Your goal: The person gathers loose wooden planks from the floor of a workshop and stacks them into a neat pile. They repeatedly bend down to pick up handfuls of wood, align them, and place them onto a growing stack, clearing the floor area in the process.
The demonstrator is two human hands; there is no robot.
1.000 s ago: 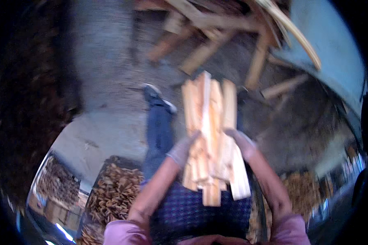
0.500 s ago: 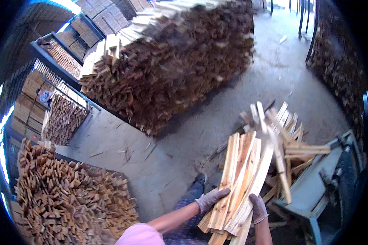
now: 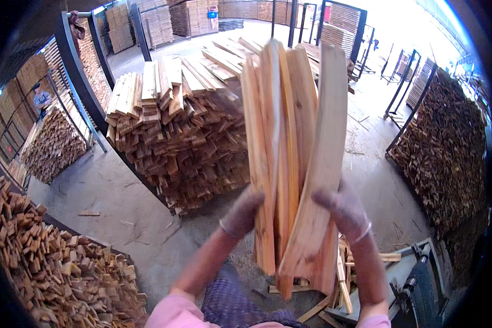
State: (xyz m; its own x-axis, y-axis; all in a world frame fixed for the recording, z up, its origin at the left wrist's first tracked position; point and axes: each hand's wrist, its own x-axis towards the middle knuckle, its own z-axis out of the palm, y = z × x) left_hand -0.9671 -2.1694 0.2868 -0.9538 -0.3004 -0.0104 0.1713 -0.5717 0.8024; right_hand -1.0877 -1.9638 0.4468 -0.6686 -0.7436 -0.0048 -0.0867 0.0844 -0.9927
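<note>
Between my two gloved hands I hold a bundle of wooden boards (image 3: 290, 147) raised in front of me, standing nearly upright. Along the left edge of the bundle, my left hand (image 3: 244, 212) is closed, with its fingertips hidden behind the wood. My right hand (image 3: 344, 212) clasps the right side, its thumb lying over a pale, slightly bowed board in front. The boards are uneven at their lower ends and fan out a little. Behind the bundle stands a large wood stack (image 3: 186, 147) topped with loose pale boards.
Loose offcuts (image 3: 343, 279) lie on the floor below my right arm, beside a grey-green metal machine (image 3: 421, 279). A heap of short wood pieces (image 3: 65, 268) fills the lower left. Another tall stack (image 3: 443, 147) stands at the right. A dark metal post (image 3: 82, 71) rises at the far left.
The boards have been lifted from low at the right to upright in front of me, held in both hands. My view has risen, showing more of the hall beyond.
</note>
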